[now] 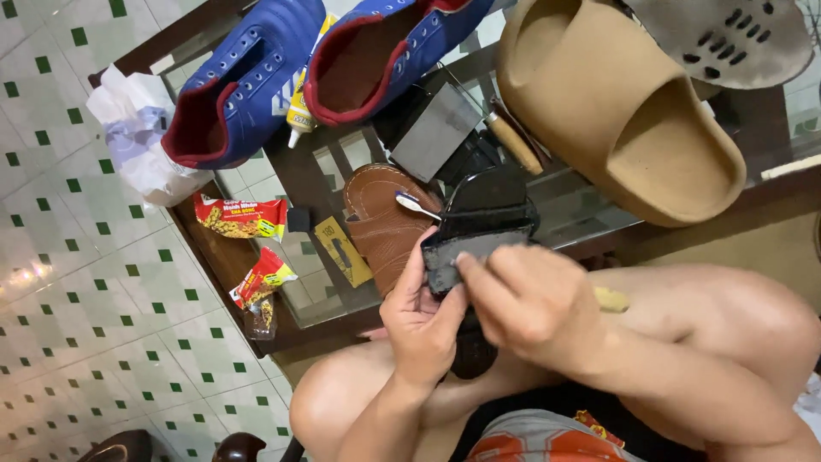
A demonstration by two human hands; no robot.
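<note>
Hands: my left hand (421, 318) grips the black sole piece (479, 224) from below, long axis pointing away toward the worktop (590, 214). My right hand (530, 301) pinches its near edge, closer in, clutching a pale stick (612, 299). Brown sandal (380, 224) just left.

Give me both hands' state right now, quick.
Left hand: closed, holding the black shoe from below.
Right hand: closed on a wooden-handled tool, fingertips pressed to the shoe's sole.
</note>
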